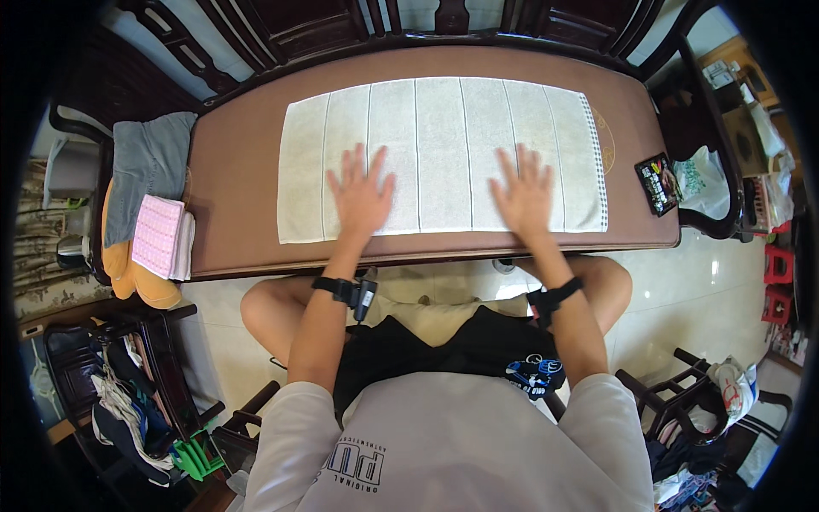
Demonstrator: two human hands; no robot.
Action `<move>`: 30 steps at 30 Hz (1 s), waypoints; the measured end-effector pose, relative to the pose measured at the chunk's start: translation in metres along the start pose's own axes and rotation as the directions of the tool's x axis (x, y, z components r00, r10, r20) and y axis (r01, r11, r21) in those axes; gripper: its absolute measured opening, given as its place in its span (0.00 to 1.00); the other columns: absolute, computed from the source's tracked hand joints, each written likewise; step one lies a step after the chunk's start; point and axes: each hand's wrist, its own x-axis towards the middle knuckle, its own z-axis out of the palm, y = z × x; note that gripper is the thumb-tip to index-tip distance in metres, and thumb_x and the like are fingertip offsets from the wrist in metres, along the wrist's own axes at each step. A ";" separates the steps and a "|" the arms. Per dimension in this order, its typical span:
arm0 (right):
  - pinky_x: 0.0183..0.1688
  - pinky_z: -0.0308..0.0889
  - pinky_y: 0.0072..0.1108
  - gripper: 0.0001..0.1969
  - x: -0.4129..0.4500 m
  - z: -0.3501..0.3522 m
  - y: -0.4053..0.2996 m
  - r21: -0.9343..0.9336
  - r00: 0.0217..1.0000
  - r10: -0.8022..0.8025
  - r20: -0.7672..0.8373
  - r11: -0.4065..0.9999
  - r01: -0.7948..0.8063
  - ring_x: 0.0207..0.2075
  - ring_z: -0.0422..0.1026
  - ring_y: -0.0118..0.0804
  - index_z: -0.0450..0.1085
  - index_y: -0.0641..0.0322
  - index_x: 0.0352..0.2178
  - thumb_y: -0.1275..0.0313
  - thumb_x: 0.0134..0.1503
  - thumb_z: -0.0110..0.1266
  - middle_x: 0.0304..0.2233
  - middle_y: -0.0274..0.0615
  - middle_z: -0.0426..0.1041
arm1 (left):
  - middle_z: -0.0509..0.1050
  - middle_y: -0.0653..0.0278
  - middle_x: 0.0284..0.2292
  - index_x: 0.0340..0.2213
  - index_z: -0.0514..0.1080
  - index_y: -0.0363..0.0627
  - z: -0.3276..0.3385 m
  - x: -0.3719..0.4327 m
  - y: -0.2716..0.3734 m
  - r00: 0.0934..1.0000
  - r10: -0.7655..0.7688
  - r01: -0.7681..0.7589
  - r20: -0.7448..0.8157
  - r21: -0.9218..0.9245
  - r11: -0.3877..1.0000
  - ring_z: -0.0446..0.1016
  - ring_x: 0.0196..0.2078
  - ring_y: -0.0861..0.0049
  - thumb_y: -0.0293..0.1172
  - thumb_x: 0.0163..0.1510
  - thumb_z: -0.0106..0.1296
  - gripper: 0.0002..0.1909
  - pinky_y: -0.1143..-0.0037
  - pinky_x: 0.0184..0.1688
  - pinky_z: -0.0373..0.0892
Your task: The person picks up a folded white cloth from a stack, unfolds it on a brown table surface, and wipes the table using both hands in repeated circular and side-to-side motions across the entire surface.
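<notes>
A white towel (441,160) with thin dark stripes and a checked right edge lies spread flat on the brown cushion (237,192) of a dark wooden bench. My left hand (363,195), palm down with fingers apart, is over the left half of the towel near its front. Over the right half is my right hand (523,192), also palm down with spread fingers. Both hands are slightly blurred, and whether they touch the cloth cannot be told. Neither holds anything. Each wrist wears a black strap, the left with a small device on it.
Folded pink (157,233) and white cloths, a grey cloth (150,166) and an orange cushion (153,291) are at the bench's left end. A black packet (657,184) and a plastic bag (700,182) lie at the right end. Chairs with clothes stand behind on both sides.
</notes>
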 end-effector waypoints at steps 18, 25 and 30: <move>0.65 0.31 0.63 0.30 0.056 0.017 -0.056 0.126 0.991 -0.125 0.049 0.985 0.118 0.70 0.43 0.57 0.51 0.38 0.67 0.51 0.64 0.38 0.70 0.49 0.45 | 0.51 0.54 0.67 0.63 0.59 0.69 0.023 0.054 0.060 0.986 0.160 -0.157 0.044 -0.070 0.985 0.45 0.70 0.50 0.48 0.62 0.42 0.27 0.31 0.61 0.37; 0.67 0.29 0.58 0.33 0.101 0.027 0.001 -0.012 0.999 0.019 0.034 1.000 -0.018 0.72 0.39 0.51 0.48 0.34 0.68 0.42 0.64 0.31 0.71 0.44 0.42 | 0.46 0.63 0.69 0.64 0.54 0.77 0.021 0.102 0.011 0.992 -0.032 0.022 0.125 0.083 0.996 0.40 0.72 0.58 0.60 0.61 0.39 0.31 0.31 0.61 0.33; 0.68 0.29 0.56 0.34 0.115 0.025 0.070 -0.065 0.986 0.163 0.039 0.985 -0.160 0.72 0.39 0.51 0.48 0.32 0.68 0.41 0.63 0.31 0.71 0.43 0.44 | 0.45 0.61 0.69 0.65 0.53 0.75 0.018 0.122 -0.062 0.974 -0.218 0.208 0.063 0.140 0.968 0.38 0.72 0.58 0.63 0.61 0.36 0.33 0.33 0.62 0.32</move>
